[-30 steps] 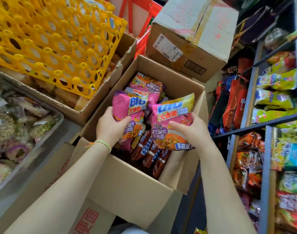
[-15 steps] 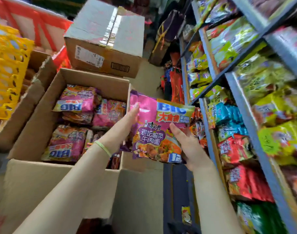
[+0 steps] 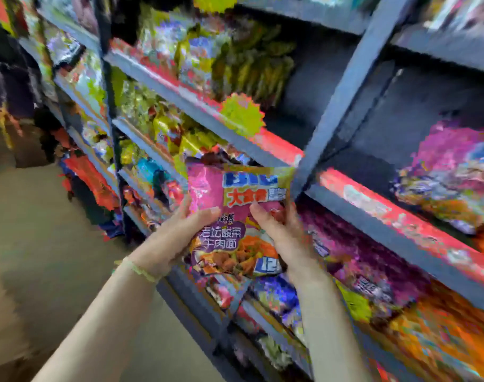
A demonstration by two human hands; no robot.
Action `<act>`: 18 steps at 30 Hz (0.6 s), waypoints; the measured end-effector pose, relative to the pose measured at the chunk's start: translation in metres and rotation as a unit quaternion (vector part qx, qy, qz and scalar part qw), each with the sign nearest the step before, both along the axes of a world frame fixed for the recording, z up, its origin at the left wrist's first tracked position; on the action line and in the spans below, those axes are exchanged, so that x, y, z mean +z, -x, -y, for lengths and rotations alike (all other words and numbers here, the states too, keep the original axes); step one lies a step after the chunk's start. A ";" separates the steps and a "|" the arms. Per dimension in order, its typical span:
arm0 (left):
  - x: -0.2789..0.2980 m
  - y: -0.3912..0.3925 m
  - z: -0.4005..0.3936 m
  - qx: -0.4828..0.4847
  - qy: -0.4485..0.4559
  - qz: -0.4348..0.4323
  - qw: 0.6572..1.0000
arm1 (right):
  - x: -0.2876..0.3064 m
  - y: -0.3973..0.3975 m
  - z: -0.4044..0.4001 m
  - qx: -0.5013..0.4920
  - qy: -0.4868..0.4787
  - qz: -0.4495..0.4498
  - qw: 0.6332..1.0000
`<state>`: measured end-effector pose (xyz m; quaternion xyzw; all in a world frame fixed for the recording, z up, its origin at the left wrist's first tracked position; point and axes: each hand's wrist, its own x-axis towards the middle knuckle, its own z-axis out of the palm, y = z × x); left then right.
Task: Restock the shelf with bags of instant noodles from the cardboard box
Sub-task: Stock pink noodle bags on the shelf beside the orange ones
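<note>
A pink and purple bag of instant noodles (image 3: 235,216) is held upright in front of the grey metal shelf (image 3: 353,78). My left hand (image 3: 177,238) grips the bag's left edge, thumb across its front. My right hand (image 3: 285,235) grips the right edge, thumb on the front too. The bag's top sits close to the shelf's upright post, level with a shelf board bearing a red price strip (image 3: 386,213). More pink bags (image 3: 455,172) lie on the shelf at the right. The cardboard box is out of view.
Shelves to the left hold yellow and green packets (image 3: 158,125), blurred by motion. Lower shelves carry purple and orange bags (image 3: 373,285). A dark gap (image 3: 331,86) opens on the upper shelf. Bare tan floor (image 3: 42,244) lies at the left.
The view has swung right from the cardboard box to the shelf. Both hands have carried the bag out of the box, up and toward the shelf.
</note>
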<state>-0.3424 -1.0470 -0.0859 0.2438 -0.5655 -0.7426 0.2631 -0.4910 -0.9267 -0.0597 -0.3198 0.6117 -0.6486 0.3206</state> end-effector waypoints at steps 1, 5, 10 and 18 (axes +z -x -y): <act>0.014 0.021 -0.018 -0.022 0.042 0.001 0.999 | 0.009 0.016 -0.024 -0.036 0.016 -0.018 0.999; 0.077 0.084 -0.091 -0.132 0.185 -0.053 0.972 | 0.055 0.059 -0.113 -0.148 0.076 -0.088 0.982; 0.124 0.149 -0.139 -0.160 0.223 -0.170 0.946 | 0.103 0.097 -0.172 -0.250 0.153 -0.168 0.941; 0.145 0.259 -0.125 -0.281 0.331 -0.141 0.890 | 0.120 0.167 -0.169 -0.403 0.086 -0.285 0.865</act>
